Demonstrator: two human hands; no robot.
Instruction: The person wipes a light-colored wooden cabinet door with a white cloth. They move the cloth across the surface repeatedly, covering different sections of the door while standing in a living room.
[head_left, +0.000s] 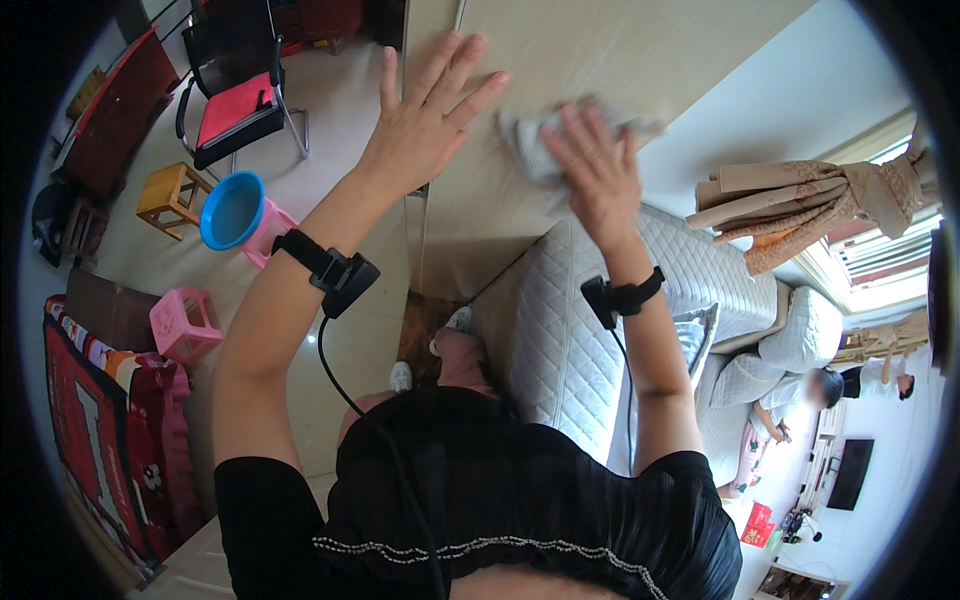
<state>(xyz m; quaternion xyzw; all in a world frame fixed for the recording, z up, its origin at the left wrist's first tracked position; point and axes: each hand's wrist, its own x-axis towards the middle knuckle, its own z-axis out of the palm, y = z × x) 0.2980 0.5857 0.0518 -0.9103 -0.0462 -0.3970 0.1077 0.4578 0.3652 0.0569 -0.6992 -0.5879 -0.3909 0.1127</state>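
Note:
Under my right hand (596, 172) a grey-white cloth (532, 150) lies pressed against a pale wood-look panel (480, 195); hand and cloth are blurred. Whether the fingers grip the cloth or only press it flat is hard to see. My left hand (420, 120) is spread near the panel's left edge, fingers apart, holding nothing; whether it touches the surface cannot be told. Both wrists carry black straps with small black devices and cables.
A quilted grey sofa (570, 322) stands close on the right. At left are a blue basin (232, 210) of water on a pink stool (271, 234), a wooden stool (169, 196), another pink stool (184, 322) and a black chair (240, 135). Two people are at far right.

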